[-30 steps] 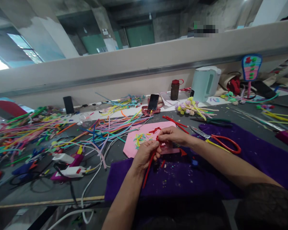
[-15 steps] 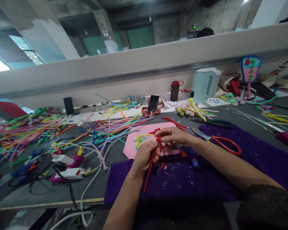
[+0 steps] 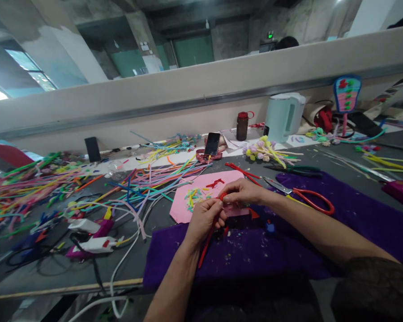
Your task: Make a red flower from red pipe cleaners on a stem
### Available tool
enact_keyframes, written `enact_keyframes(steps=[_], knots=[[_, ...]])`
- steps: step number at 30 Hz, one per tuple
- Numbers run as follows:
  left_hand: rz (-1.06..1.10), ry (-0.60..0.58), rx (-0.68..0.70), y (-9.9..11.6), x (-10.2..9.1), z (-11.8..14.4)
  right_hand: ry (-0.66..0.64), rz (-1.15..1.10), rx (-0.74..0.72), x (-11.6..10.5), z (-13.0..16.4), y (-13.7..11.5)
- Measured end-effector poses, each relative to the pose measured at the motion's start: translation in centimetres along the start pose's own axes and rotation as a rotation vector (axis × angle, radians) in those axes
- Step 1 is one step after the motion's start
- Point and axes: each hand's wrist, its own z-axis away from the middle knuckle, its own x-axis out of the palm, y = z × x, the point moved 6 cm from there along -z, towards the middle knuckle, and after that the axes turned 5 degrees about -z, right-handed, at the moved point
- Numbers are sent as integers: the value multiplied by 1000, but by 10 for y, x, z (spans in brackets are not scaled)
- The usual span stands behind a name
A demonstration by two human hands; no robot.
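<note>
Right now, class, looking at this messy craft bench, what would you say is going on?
A person seated at the bench works a red pipe cleaner with both bare hands. The left hand pinches its upper part while the long end hangs down over the purple cloth; the right hand has its fingertips at the curled top end. Just behind the hands lies a pink sheet with small coloured bits. Red-handled scissors rest to the right, and a heap of coloured pipe cleaners spreads to the left.

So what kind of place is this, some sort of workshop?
Probably a shared craft workbench in a bare concrete hall. Loose pipe cleaners cover the table, red-handled scissors and a glue gun lie nearby, and both hands twist a red pipe cleaner.
</note>
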Motion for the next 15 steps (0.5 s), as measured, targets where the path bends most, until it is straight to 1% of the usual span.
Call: enact_keyframes(steps=[5, 7, 9, 10, 12, 15], knots=[[25, 63, 3, 3, -5, 0, 42, -61, 19, -1, 1, 0], [66, 80, -6, 4, -7, -1, 68, -92, 24, -2, 1, -1], [112, 82, -13, 4, -7, -2, 82, -118, 0, -2, 1, -3], [127, 68, -20, 3, -6, -2, 81, -127, -20, -2, 0, -4], [139, -5, -51, 1, -1, -3, 64, -142, -48, -1, 0, -5], [153, -124, -92, -3, 5, -4, 52, -156, -34, 0, -1, -2]])
